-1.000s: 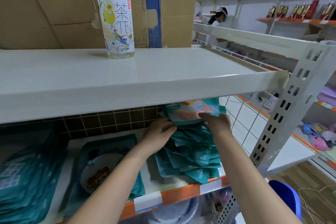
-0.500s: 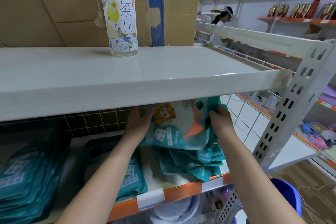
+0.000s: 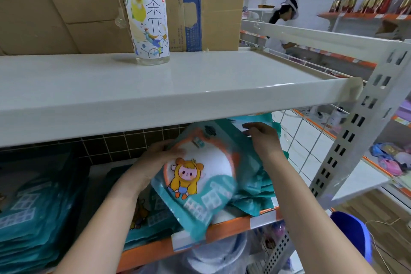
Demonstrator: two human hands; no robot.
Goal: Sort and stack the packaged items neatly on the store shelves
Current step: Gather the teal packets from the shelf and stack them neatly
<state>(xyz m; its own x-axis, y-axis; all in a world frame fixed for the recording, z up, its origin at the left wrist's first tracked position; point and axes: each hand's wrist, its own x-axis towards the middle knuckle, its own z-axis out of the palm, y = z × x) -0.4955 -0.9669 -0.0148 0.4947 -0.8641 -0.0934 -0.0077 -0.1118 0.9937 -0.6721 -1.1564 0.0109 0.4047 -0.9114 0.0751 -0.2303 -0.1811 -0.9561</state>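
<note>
At lower left, a stack of teal packets [image 3: 33, 213] lies on the lower shelf [image 3: 224, 226]; upper centre, one bottle [image 3: 148, 15] reads "茶π". At centre the left hand [image 3: 155, 162] grips the cartoon-girl packet [image 3: 198, 180], tilted over the shelf edge. The right hand [image 3: 264, 138] curls onto the packet's upper end, above a jumbled teal pile [image 3: 260, 187] too tangled to count.
</note>
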